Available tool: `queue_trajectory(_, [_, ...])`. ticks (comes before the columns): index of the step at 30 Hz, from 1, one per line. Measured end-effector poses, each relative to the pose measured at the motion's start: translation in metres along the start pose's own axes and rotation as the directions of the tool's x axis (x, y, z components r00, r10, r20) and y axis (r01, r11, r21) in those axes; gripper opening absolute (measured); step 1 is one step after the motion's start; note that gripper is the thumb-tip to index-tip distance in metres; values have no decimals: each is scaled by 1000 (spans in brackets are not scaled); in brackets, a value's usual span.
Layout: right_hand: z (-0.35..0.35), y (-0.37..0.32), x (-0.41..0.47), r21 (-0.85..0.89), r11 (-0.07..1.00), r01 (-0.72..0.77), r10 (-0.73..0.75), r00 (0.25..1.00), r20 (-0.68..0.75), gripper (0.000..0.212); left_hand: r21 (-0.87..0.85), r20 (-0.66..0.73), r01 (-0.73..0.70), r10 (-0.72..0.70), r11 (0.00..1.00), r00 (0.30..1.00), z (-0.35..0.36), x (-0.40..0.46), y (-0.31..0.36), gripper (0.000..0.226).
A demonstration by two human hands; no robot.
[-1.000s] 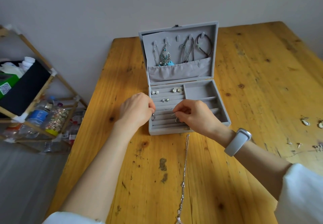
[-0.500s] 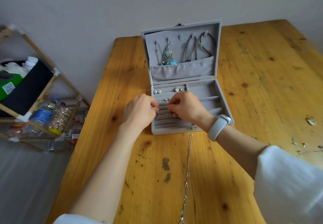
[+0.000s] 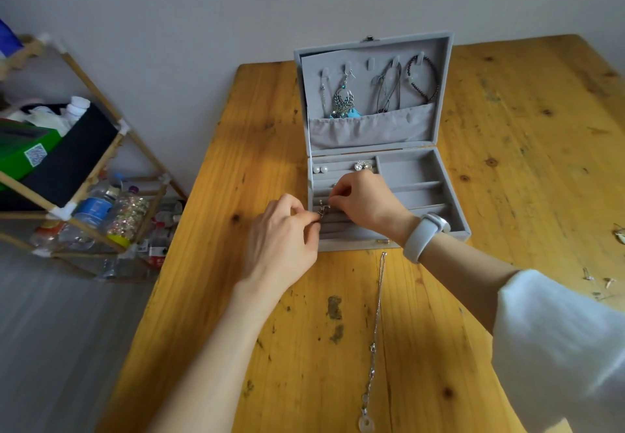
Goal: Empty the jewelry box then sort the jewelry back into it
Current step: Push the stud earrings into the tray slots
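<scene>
The small silver earring (image 3: 324, 210) sat at the left edge of the ring rolls, pinched at the fingertips of the left hand (image 3: 282, 246); a second before, that hand had rested curled at the box's rim, so the piece was now being fed into a slot; the right hand (image 3: 363, 201) had slid from the front rows toward the middle rolls, its fingers curled in a pinch, though what they held was too small to tell; the jewelry box (image 3: 453, 223) stood open on the wooden table (image 3: 236, 148), pearl studs (image 3: 320, 169) seated in the top roll, necklaces hanging in the lid; sorting looked well under way, I'd judge; a silver chain (image 3: 376, 314) lay on the table before the box, and small pieces (image 3: 605, 280) waited far right.
</scene>
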State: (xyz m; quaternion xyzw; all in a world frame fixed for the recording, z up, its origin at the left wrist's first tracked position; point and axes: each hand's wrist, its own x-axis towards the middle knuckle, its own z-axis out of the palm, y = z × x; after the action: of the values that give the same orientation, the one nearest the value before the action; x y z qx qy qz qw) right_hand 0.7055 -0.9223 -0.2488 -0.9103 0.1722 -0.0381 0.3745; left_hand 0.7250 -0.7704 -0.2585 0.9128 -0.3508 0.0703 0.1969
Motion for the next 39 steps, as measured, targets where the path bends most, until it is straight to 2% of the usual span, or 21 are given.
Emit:
queue_trajectory(5, [4, -4, 4, -108, 993, 57, -55, 998, 22, 14, 43, -33, -27, 29, 999, 999, 0, 0, 1, 18])
queue_trajectory(10, [9, 0, -3, -120, 989, 90, -93, 996, -15, 20, -2, -44, -15, 15, 1000, 999, 2, 0, 0, 21])
queue_trajectory(15, [9, 5, -14, -99, 985, 142, -148, 988, -53, 26, -69, -51, 51, -55, 996, 997, 5, 2, 0, 24])
queue_trajectory(18, [9, 5, -18, -66, 987, 148, -152, 987, -59, 21, -131, -54, 113, -121, 985, 991, 7, 5, -2, 24])
queue_trajectory(22, [14, -1, -20, -127, 984, 123, -132, 989, -69, 18, -169, -79, 142, -157, 975, 984, 7, 14, -9, 29])
queue_trajectory(24, [16, -1, -20, -171, 979, 108, -126, 987, -98, 18, -162, -51, 122, -132, 979, 990, 6, 19, -12, 33])
queue_trajectory(28, [16, 2, -21, -247, 967, 62, -100, 984, -145, 23, -120, -28, -40, 37, 992, 999, 7, 28, -17, 43])
queue_trajectory(31, [16, 3, -23, -275, 960, 46, -98, 979, -181, 25, -8, 102, -94, 94, 996, 990, 9, 30, -16, 52])
queue_trajectory(33, [17, 2, -23, -281, 959, 26, -86, 975, -203, 26, 59, 140, -114, 105, 992, 985, 9, 29, -17, 54])
queue_trajectory(39, [18, 2, -25, -296, 955, 17, -84, 973, -216, 24, 66, 83, -168, 162, 984, 983, 10, 30, -20, 55])
